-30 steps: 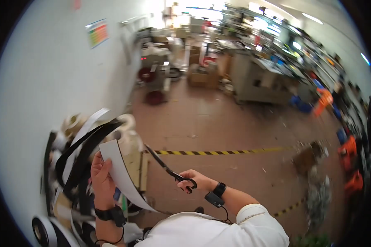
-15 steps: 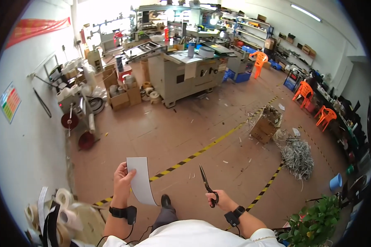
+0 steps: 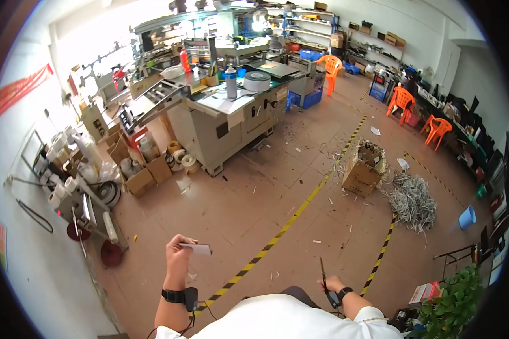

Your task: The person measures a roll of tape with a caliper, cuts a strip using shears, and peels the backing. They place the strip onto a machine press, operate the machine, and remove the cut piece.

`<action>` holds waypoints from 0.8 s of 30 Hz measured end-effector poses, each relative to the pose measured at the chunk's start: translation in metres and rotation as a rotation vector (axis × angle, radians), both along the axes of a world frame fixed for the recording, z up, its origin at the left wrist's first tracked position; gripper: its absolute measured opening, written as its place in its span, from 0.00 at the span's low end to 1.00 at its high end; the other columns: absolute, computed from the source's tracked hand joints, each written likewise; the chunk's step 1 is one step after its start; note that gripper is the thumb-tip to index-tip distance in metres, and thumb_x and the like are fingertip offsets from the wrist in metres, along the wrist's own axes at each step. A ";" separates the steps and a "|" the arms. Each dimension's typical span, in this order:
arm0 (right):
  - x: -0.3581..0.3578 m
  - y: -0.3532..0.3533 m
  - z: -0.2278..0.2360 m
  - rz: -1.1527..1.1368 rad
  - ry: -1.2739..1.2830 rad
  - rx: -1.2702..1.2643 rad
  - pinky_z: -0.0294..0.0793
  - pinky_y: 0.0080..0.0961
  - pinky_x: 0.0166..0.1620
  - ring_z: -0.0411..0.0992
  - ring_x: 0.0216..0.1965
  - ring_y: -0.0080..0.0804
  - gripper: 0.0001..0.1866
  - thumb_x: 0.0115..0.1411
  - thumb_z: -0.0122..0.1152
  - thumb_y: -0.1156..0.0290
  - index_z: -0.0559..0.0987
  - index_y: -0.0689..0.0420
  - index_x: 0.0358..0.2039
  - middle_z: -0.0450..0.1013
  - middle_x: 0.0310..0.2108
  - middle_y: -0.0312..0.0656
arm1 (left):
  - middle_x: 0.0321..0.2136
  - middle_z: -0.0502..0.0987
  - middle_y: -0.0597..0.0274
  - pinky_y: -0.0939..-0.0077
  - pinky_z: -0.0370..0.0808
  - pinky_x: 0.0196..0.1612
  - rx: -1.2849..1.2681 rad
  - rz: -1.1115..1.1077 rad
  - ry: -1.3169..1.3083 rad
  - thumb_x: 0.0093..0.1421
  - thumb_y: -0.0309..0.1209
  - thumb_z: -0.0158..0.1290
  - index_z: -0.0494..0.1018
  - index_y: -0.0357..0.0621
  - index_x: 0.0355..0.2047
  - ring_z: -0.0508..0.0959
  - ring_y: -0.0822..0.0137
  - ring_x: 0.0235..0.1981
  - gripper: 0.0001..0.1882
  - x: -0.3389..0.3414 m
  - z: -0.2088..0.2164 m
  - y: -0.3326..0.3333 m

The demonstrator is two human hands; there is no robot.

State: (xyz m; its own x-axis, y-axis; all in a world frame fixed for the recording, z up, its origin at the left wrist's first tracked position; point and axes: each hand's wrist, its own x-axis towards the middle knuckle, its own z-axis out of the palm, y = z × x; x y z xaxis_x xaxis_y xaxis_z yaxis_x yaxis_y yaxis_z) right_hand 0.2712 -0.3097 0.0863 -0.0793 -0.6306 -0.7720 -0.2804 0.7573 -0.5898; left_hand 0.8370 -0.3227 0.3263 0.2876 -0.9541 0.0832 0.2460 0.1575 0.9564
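A machine (image 3: 226, 113) stands ahead on the floor (image 3: 254, 203), a tape roll (image 3: 257, 81) on its counter (image 3: 220, 101). Boxes (image 3: 138, 169) lie left of it; right, a carton (image 3: 365, 168) beside a scrap heap (image 3: 413, 200), chairs (image 3: 418, 113) behind.

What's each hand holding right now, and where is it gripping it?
The left hand pinches a white sheet of paper by its near edge. The right hand holds scissors by the handles, blades pointing up.

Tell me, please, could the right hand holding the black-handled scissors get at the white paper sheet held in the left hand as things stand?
Probably yes: the right hand and left hand are apart with only open air between them, so the scissors could swing across to the paper sheet.
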 end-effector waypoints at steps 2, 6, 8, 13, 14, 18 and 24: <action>-0.026 -0.010 -0.045 -0.022 0.112 0.032 0.76 0.30 0.26 0.75 0.18 0.32 0.19 0.54 0.75 0.60 0.81 0.65 0.24 0.77 0.20 0.43 | 0.41 0.80 0.55 0.75 0.72 0.50 -0.018 -0.050 -0.045 0.45 0.12 0.48 0.74 0.38 0.27 0.78 0.66 0.44 0.11 -0.011 -0.007 -0.053; -0.076 -0.049 -0.112 -0.131 0.183 0.295 0.77 0.34 0.43 0.79 0.42 0.42 0.30 0.51 0.76 0.62 0.80 0.71 0.47 0.79 0.45 0.55 | 0.48 0.78 0.51 0.72 0.68 0.55 -0.062 -0.135 -0.084 0.43 0.10 0.48 0.74 0.40 0.25 0.74 0.64 0.53 0.13 -0.054 -0.015 -0.159; -0.101 -0.084 -0.145 -0.168 0.183 0.300 0.76 0.34 0.46 0.77 0.46 0.43 0.31 0.51 0.75 0.62 0.78 0.71 0.50 0.77 0.48 0.55 | 0.53 0.76 0.51 0.72 0.68 0.54 -0.083 -0.255 -0.087 0.44 0.09 0.50 0.74 0.40 0.25 0.74 0.63 0.54 0.12 -0.075 -0.018 -0.219; -0.108 -0.261 -0.099 0.095 0.359 0.195 0.72 0.32 0.52 0.74 0.52 0.45 0.33 0.56 0.70 0.59 0.75 0.67 0.57 0.75 0.55 0.54 | 0.57 0.73 0.52 0.73 0.69 0.54 -0.104 -0.352 -0.167 0.48 0.11 0.56 0.73 0.39 0.25 0.73 0.65 0.53 0.09 -0.138 -0.001 -0.376; -0.109 -0.293 -0.090 0.013 0.320 0.037 0.73 0.33 0.51 0.75 0.50 0.45 0.31 0.57 0.69 0.58 0.76 0.66 0.56 0.76 0.52 0.54 | 0.57 0.73 0.52 0.73 0.69 0.54 -0.103 -0.363 -0.155 0.48 0.11 0.56 0.73 0.39 0.25 0.73 0.65 0.53 0.09 -0.154 0.008 -0.405; -0.077 -0.469 0.005 -0.103 0.138 -0.186 0.73 0.32 0.26 0.73 0.20 0.33 0.14 0.57 0.70 0.66 0.80 0.65 0.26 0.75 0.19 0.41 | 0.57 0.72 0.52 0.74 0.69 0.55 -0.169 -0.450 -0.096 0.48 0.13 0.58 0.74 0.40 0.29 0.73 0.67 0.53 0.11 -0.197 0.038 -0.508; -0.049 -0.649 0.074 -0.100 -0.061 -0.392 0.69 0.27 0.25 0.71 0.20 0.26 0.16 0.61 0.69 0.63 0.78 0.63 0.24 0.73 0.20 0.38 | 0.56 0.69 0.54 0.73 0.67 0.58 -0.376 -0.518 -0.341 0.48 0.23 0.67 0.75 0.39 0.39 0.71 0.66 0.55 0.18 -0.266 0.052 -0.641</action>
State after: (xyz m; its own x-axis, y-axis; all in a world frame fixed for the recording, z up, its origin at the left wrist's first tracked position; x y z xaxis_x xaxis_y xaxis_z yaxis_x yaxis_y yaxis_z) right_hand 0.2224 -0.9592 0.1600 -0.1170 -0.8697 -0.4796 -0.1723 0.4933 -0.8526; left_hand 0.5711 -0.9636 0.3782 -0.2945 -0.8500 0.4368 0.0756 0.4349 0.8973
